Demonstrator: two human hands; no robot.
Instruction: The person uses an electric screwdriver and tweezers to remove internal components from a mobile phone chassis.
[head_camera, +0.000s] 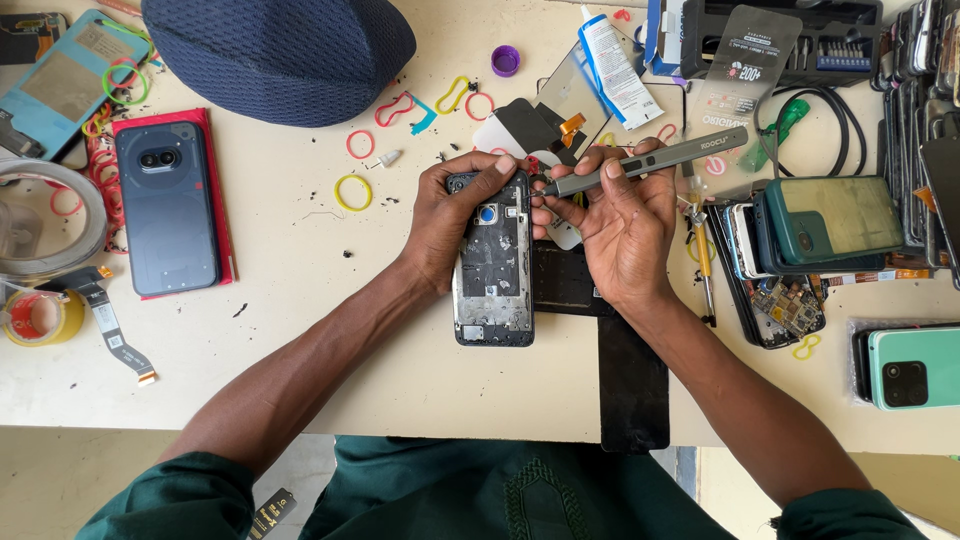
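Surface: a cream worktable (300, 300), scuffed and crowded, seen from above; its near edge runs along the bottom, with pale floor below.
Clutter left: a dark blue cap (280, 55), a grey phone (166, 205) lying on a red case, a roll of clear tape (45, 215), loose coloured rubber bands (352, 192).
Clutter right: a glue tube (615, 65), a case of screwdriver bits (790, 40), a stack of phones (830, 225) and a mint green phone (915, 367).
Left hand (455, 215): comes in from lower left, fingers closed around the upper part of an opened phone frame (493, 265), steadying it.
Opened phone frame: lies upright at table centre, inner side up, just beside a black panel (630, 380).
Right hand (625, 220): wrist bent inward, fingers gripping a grey electric screwdriver (650, 160) held nearly level, its tip at the frame's top right corner.
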